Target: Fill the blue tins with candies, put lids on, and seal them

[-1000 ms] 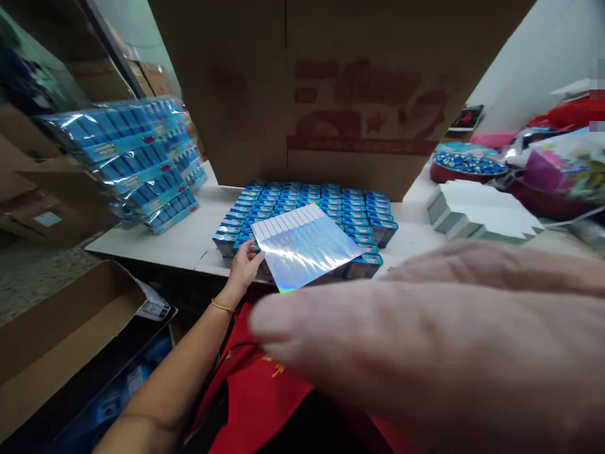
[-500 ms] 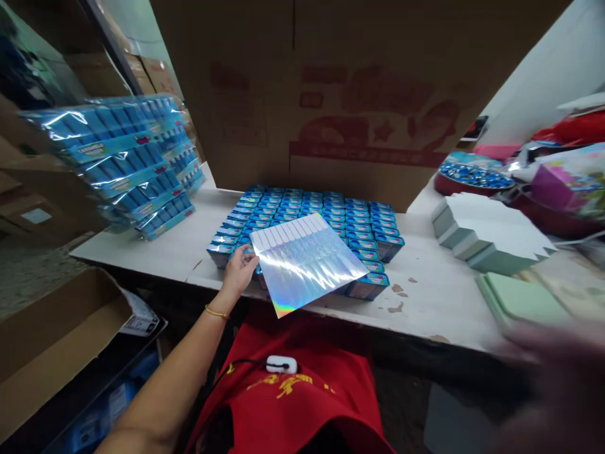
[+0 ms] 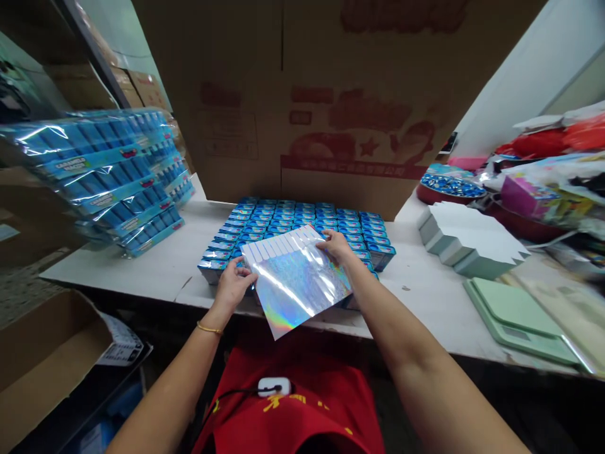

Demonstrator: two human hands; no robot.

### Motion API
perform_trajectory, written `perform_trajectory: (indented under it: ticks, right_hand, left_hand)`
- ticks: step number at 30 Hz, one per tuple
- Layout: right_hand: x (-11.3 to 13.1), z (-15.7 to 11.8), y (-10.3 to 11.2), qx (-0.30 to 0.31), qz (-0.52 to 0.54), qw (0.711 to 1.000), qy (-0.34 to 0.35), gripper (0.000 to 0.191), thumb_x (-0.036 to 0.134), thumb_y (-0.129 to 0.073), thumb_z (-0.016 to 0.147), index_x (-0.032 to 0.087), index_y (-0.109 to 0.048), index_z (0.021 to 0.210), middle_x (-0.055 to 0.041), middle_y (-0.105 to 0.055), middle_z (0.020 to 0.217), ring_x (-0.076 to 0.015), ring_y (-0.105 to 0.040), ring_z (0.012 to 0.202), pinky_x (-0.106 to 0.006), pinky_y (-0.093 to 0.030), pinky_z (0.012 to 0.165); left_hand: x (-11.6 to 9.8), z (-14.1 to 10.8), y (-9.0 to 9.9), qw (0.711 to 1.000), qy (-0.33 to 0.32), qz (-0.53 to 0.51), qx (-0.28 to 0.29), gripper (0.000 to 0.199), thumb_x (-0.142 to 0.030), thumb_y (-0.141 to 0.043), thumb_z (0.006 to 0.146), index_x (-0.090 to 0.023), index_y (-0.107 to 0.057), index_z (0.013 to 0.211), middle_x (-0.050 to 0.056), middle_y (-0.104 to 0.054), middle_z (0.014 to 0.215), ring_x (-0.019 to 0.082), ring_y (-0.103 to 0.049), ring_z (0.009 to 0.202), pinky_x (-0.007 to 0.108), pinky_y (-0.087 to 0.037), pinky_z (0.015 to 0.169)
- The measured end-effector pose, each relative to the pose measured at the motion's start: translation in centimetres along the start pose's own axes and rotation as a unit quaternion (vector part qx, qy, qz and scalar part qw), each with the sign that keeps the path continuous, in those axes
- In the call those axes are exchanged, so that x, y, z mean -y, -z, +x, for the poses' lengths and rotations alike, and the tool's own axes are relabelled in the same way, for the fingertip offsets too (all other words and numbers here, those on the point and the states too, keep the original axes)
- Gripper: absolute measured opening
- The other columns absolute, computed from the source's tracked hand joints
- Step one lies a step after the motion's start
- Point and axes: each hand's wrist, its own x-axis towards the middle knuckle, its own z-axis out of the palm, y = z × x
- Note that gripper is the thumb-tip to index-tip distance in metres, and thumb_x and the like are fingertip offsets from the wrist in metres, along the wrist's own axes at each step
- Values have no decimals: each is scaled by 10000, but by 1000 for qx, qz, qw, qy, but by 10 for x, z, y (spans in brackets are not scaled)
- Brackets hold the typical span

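Observation:
A shiny holographic sticker sheet (image 3: 297,284) with a row of pale strips along its far edge is held tilted above rows of small blue boxes (image 3: 283,211). My left hand (image 3: 234,282) pinches its left edge between thumb and fingers. At the sheet's upper right my right hand (image 3: 336,246) has its fingers closed on the edge; whether a single strip is between the fingertips I cannot make out. The blue boxes stand packed side by side on the white table (image 3: 155,268), partly covered by the sheet and hands.
Behind the boxes rises a large cardboard carton (image 3: 354,75). Plastic-wrapped blue display packs (image 3: 113,170) are stacked at left. On the right are white card pieces (image 3: 472,236), a green scale (image 3: 520,315) and a red bowl of blue wrapped pieces (image 3: 449,186). An open carton (image 3: 51,353) stands lower left.
My right hand has come in from the blurred lower right and closed on the sheet's upper right edge. The left hand keeps its hold. The view has shifted slightly right.

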Motion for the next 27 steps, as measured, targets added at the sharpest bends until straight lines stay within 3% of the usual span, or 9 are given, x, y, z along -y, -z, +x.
perform_trajectory:
  ticks: [4, 8, 10, 12, 14, 18, 23, 27]
  right_hand:
    - [2, -18, 12, 48, 248, 968, 1, 482, 210, -646, 638, 164, -528, 1104, -21, -613, 801, -141, -591, 645, -261, -475, 586]
    - [7, -51, 32, 84, 382, 919, 40, 729, 213, -716, 556, 259, -427, 1224, -2, -631, 863, -146, -616, 683, -256, -490, 595]
    - [8, -67, 37, 73, 418, 905, 40, 782, 227, -728, 551, 284, -396, 1258, 5, -639, 862, -148, -622, 701, -261, -499, 617]
    - [7, -82, 39, 55, 433, 899, 41, 774, 244, -732, 560, 302, -409, 1260, 17, -644, 833, -145, -623, 719, -263, -507, 642]
    - [4, -94, 39, 27, 439, 897, 39, 686, 245, -746, 551, 297, -502, 1190, 24, -646, 825, -130, -617, 725, -243, -508, 646]
    - [-2, -111, 47, -21, 439, 898, 20, 458, 243, -776, 516, 236, -664, 961, 17, -639, 759, -95, -585, 604, -201, -491, 530]
    - [0, -128, 63, -45, 418, 905, 57, 409, 256, -771, 540, 241, -684, 939, 22, -609, 640, -91, -560, 505, -202, -472, 445]
    - [-5, -137, 71, -73, 393, 912, 93, 379, 268, -758, 567, 254, -685, 939, 10, -630, 656, -116, -590, 541, -245, -508, 508]
  left_hand:
    - [-9, -7, 4, 994, 6, -110, -4, 632, -266, -694, 584, -149, -456, 1157, -54, -512, 656, 78, -509, 544, 207, -422, 533]
    - [-27, -14, 11, 981, 27, -192, 27, 656, -283, -665, 632, -215, -405, 1231, -2, -565, 836, 97, -558, 613, 215, -448, 523]
    - [-35, -16, 12, 979, 1, -199, 46, 701, -270, -660, 646, -242, -362, 1280, 16, -588, 892, 119, -586, 689, 239, -477, 586]
    - [-41, -18, 13, 979, -42, -194, 54, 733, -239, -658, 657, -253, -335, 1315, -4, -599, 826, 114, -584, 703, 248, -482, 645]
    - [-46, -20, 14, 979, -69, -184, 54, 672, -225, -655, 666, -233, -406, 1290, -18, -596, 757, 106, -573, 697, 243, -475, 675]
    - [-54, -29, 19, 986, -42, -141, 75, 458, -278, -654, 682, -168, -603, 1124, 20, -617, 779, 135, -570, 728, 264, -478, 661]
    - [-64, -41, 27, 988, -86, -75, 105, 427, -266, -708, 634, -192, -657, 1052, 57, -636, 978, 199, -565, 900, 315, -471, 775]
    - [-70, -46, 27, 984, -158, 9, 86, 279, -247, -677, 669, -204, -701, 944, 45, -629, 827, 181, -570, 783, 297, -471, 709]
